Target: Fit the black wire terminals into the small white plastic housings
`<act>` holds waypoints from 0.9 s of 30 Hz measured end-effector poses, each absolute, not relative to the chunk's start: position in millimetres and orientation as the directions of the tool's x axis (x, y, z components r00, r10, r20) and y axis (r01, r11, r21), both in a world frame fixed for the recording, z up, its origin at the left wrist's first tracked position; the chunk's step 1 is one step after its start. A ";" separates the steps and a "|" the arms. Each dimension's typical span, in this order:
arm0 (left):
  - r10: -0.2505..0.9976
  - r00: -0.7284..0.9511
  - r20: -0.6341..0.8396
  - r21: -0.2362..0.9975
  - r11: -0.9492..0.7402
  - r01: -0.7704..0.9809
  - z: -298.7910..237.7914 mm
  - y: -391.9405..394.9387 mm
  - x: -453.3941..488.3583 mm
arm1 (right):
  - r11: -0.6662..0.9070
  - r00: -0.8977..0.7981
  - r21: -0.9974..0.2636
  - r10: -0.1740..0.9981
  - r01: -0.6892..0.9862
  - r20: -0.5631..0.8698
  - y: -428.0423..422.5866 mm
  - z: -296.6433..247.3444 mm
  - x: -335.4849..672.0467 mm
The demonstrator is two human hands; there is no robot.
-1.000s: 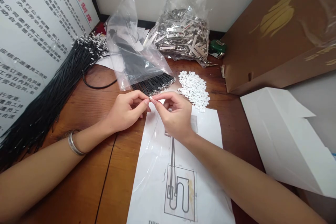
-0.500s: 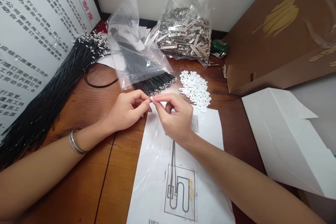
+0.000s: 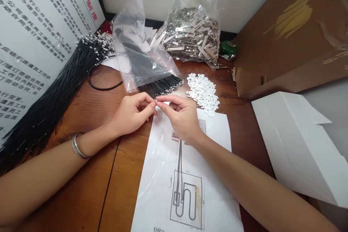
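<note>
My left hand [image 3: 136,113] is closed in a pinch, its thumb and forefinger meeting the tips of my right hand [image 3: 183,116]. Something tiny lies between the fingertips, too small and covered to name. My right hand pinches there as well, above the top of a printed drawing sheet [image 3: 160,185]. Just beyond the fingertips, a bundle of black wires [image 3: 160,86] with shiny metal ends sticks out of a clear plastic bag [image 3: 123,69]. To the right of the hands is a pile of small white plastic pieces [image 3: 203,92].
A large bundle of black wires with white ends [image 3: 54,98] lies at the left beside a sign board [image 3: 24,43]. At the back stand a clear bag of metal strips [image 3: 190,40] and a green tape measure [image 3: 228,49]. A brown box [image 3: 272,54] and white carton [image 3: 296,141] border the right.
My right hand has shifted slightly left and flattened, uncovering more of the drawing's upper part. My left hand stays in nearly the same place.
</note>
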State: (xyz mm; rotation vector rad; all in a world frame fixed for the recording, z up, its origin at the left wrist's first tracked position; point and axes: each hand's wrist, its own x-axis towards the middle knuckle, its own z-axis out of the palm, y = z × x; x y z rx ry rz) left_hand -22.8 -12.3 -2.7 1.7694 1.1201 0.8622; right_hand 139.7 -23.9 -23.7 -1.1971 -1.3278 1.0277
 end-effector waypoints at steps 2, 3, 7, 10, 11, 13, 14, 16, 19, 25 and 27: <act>0.928 0.358 0.099 0.914 -0.228 0.336 -2.6 -12.1 -22.5 | 0.065 -0.033 -0.997 0.997 0.035 0.064 -19.0 -22.7 143.2; 0.928 0.361 0.095 0.917 -0.222 0.330 -2.5 -12.0 -22.5 | 0.034 -0.070 -0.999 0.997 -0.001 0.034 -16.6 -21.9 145.2; 0.919 0.386 0.079 0.927 -0.210 0.311 -2.2 -11.6 -23.0 | -0.053 -0.240 -0.995 0.970 -0.081 -0.032 -8.7 -17.2 153.2; 0.911 0.408 0.062 0.928 -0.203 0.314 -1.8 -10.9 -23.0 | -0.073 -0.302 -0.994 0.952 -0.084 -0.044 -5.9 -14.4 157.1; 0.910 0.412 0.056 0.928 -0.200 0.315 -1.7 -10.7 -22.9 | -0.075 -0.311 -0.994 0.949 -0.082 -0.046 -5.5 -14.0 157.9; 0.906 0.420 0.048 0.930 -0.195 0.313 -1.3 -10.3 -22.7 | -0.086 -0.325 -0.994 0.944 -0.074 -0.057 -5.1 -13.8 159.2; 0.905 0.424 0.044 0.931 -0.191 0.311 -1.1 -10.3 -22.6 | -0.092 -0.329 -0.993 0.942 -0.068 -0.065 -5.1 -14.0 159.7; 0.903 0.429 0.037 0.934 -0.184 0.306 -0.7 -10.2 -22.5 | -0.096 -0.327 -0.994 0.942 -0.061 -0.071 -5.1 -14.5 160.7; 0.901 0.433 0.031 0.937 -0.178 0.301 -0.3 -10.2 -22.7 | -0.097 -0.315 -0.993 0.946 -0.063 -0.073 -4.9 -15.4 161.8; 0.897 0.441 0.025 0.940 -0.171 0.295 -1.4 -9.1 -23.1 | -0.116 -0.316 -0.991 0.945 -0.068 -0.089 -4.8 -16.2 161.8; 0.894 0.447 0.023 0.943 -0.168 0.288 -1.9 -8.9 -23.3 | -0.115 -0.321 -0.991 0.943 -0.070 -0.087 -5.0 -15.9 161.5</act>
